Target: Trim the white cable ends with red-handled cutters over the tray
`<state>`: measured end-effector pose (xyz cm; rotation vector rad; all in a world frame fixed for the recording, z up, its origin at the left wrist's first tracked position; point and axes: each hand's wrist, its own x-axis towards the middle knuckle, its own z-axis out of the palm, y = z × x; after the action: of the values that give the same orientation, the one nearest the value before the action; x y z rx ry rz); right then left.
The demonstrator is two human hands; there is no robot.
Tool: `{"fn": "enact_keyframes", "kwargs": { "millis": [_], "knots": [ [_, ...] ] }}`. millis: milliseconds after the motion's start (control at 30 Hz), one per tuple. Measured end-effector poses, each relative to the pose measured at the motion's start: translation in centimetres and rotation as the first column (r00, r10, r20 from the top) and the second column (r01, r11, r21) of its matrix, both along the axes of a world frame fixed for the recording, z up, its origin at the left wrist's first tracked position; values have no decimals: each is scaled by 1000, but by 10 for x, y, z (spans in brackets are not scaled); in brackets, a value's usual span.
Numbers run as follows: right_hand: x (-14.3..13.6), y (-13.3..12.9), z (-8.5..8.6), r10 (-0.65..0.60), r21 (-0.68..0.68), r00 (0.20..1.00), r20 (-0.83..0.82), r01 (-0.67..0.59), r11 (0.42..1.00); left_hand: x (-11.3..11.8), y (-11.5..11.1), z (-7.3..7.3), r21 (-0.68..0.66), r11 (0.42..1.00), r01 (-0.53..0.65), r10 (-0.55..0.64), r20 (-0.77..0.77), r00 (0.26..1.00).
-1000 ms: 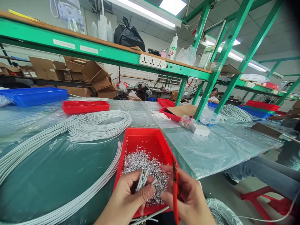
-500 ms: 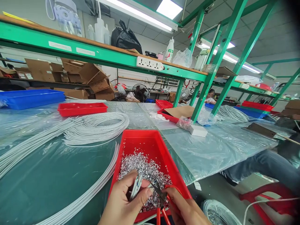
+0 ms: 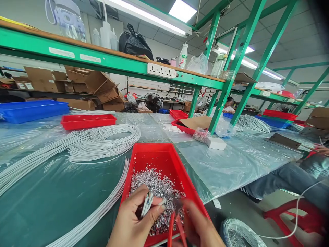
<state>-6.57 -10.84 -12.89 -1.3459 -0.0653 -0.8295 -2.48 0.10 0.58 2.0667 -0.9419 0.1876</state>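
My left hand (image 3: 137,218) is closed around a small bundle of white cables (image 3: 147,206); thin coloured wires show at their cut ends. Between its thumb and forefinger a short pale cable end (image 3: 163,202) sticks out to the right. My right hand (image 3: 199,223), smeared by motion, is closed on red-handled cutters (image 3: 175,223), whose dark jaws lie just right of that cable end, apart from it. Both hands are over the near part of a red tray (image 3: 154,147), where many silvery foil scraps (image 3: 156,183) are heaped.
Coiled white cables (image 3: 105,140) and a long cable bundle (image 3: 102,209) lie left of the tray. Behind stand a red tray (image 3: 88,121) and a blue tray (image 3: 33,111). A green shelf (image 3: 115,67) crosses above. At right sits a person in jeans (image 3: 280,178), near a red stool (image 3: 282,212).
The cutters have drawn back slightly from the cable end in my left hand, with their handles swung a little left. At far right, the person's hand has come into view.
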Motion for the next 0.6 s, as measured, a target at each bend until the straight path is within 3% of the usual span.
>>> {"fn": "enact_keyframes", "kwargs": {
  "millis": [100, 200, 333, 433, 533, 600],
  "knots": [
    [-3, -3, 10, -43, 289, 994, 105, 11, 957, 0, -1, 2, -20, 999, -28, 30, 101, 994],
    [-1, 2, 23, 77, 423, 982, 172, -144, 895, 1, -2, 2, -19, 1000, -8, 10, 95, 995],
    [6, 14, 40, 180, 447, 955, 238, -272, 852, 2, 0, 0, -6, 1000, -7, 7, 26, 1000],
    [7, 17, 47, 210, 442, 941, 266, -312, 841, 2, 1, -1, -11, 1000, -11, 12, 74, 997],
    [3, 12, 43, 168, 417, 952, 256, -266, 869, 1, 1, 0, -25, 1000, 16, -13, 105, 994],
    [-2, 5, 36, 138, 382, 963, 231, -220, 898, 1, 0, 0, -29, 999, 27, -26, 37, 999]
  ]
}}
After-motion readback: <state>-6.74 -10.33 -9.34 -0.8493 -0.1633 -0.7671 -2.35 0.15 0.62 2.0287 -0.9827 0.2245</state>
